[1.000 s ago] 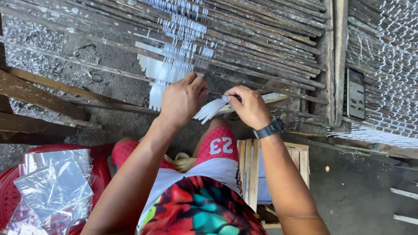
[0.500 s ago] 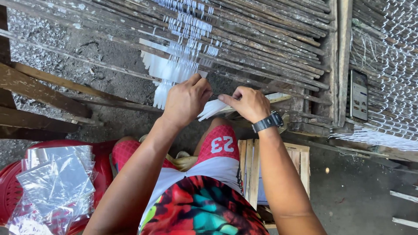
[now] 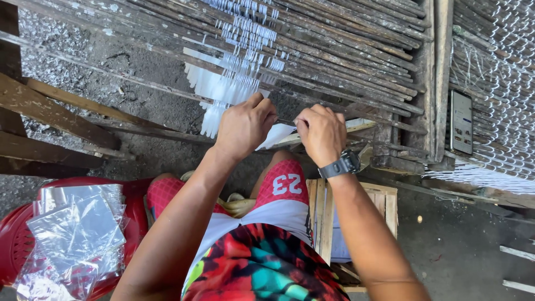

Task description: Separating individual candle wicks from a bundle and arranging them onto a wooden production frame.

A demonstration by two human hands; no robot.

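My left hand (image 3: 244,124) and my right hand (image 3: 321,132) are close together over a rack of thin wooden slats (image 3: 345,50). Both pinch a small white plastic bag (image 3: 277,134) between them, next to one slat. Rows of similar white bags (image 3: 231,83) hang from the slats just above my left hand. A dark watch (image 3: 341,165) is on my right wrist.
A pile of clear plastic bags (image 3: 78,234) lies on a red plastic chair (image 3: 16,245) at lower left. A phone (image 3: 461,121) leans on the wooden frame at right, beside wire mesh (image 3: 501,83). A small wooden crate (image 3: 384,203) stands under my right arm. Wooden beams (image 3: 50,117) cross at left.
Both hands have shifted slightly up toward the slats with the white bag, and my right hand has closed in nearer the left.
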